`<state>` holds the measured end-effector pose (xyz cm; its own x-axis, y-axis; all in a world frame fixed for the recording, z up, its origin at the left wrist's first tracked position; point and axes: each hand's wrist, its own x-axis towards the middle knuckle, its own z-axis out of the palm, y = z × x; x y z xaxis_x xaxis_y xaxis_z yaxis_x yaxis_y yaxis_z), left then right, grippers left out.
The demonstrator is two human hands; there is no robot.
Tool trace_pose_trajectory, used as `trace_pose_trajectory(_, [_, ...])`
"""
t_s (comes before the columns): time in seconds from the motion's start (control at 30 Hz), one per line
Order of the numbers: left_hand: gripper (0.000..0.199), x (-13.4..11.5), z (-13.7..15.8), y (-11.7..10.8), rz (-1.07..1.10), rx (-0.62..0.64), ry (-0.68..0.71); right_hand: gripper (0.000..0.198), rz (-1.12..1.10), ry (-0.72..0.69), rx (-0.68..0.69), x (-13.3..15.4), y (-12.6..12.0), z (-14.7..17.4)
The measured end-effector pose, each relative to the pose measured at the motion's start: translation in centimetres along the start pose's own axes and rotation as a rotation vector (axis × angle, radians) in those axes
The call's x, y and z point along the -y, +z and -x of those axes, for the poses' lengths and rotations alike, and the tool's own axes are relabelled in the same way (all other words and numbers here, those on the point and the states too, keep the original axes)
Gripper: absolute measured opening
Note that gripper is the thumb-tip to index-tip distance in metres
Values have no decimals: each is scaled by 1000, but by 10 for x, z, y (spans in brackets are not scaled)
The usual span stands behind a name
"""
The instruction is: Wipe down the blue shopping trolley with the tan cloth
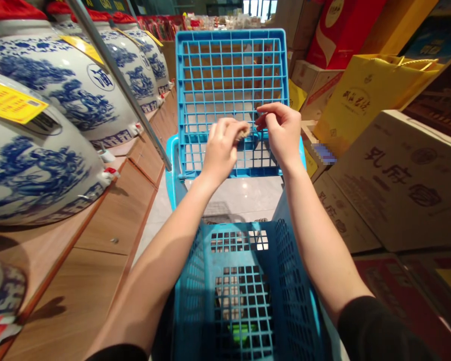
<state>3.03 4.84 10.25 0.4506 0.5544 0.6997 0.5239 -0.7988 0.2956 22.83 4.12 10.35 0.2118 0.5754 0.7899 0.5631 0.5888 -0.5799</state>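
Note:
My left hand (221, 150) is closed in a pinch around a small, crumpled tan cloth-like piece (243, 132), whose exact kind I cannot make out. It is over the lower part of a blue plastic grid panel (231, 35), which stands upright on the far side of a blue shopping cart. To the right of that piece is my right hand (284, 134), its fingers loosely bent and apart, with nothing visible in them. Its fingertips are in front of the grid; whether they touch it is unclear. Below my forearms is the deep blue cart basket (229, 259) with lattice walls.
Large blue-and-white porcelain jars (75, 95) with red covers stand on a wooden cabinet (108, 225) at left, behind a metal pole (116, 80). Stacked cartons (402, 175) and a yellow gift bag (364, 95) line the right. Pale tiled floor (158, 205) shows around the cart.

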Motion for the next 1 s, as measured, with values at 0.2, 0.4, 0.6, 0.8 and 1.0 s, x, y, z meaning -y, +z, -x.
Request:
trace_pose_trajectory(0.2, [30,34,-5,-25,-31,-166,-104,29,-4,32,23,-4,-4,0])
trace_pose_trajectory(0.4, [38,48,3,-33,-18,-264,-164,27,-69,61,28,0,0,1])
trace_pose_trajectory(0.6, [45,0,-1,4,25,80,135,27,15,19,68,18,4,5])
trace_pose_trajectory(0.8, [52,45,0,-30,29,-247,-142,32,89,12,114,21,3,5])
trace_pose_trajectory(1.0, [37,42,2,-34,-58,-332,-265,43,224,-79,309,35,8,9])
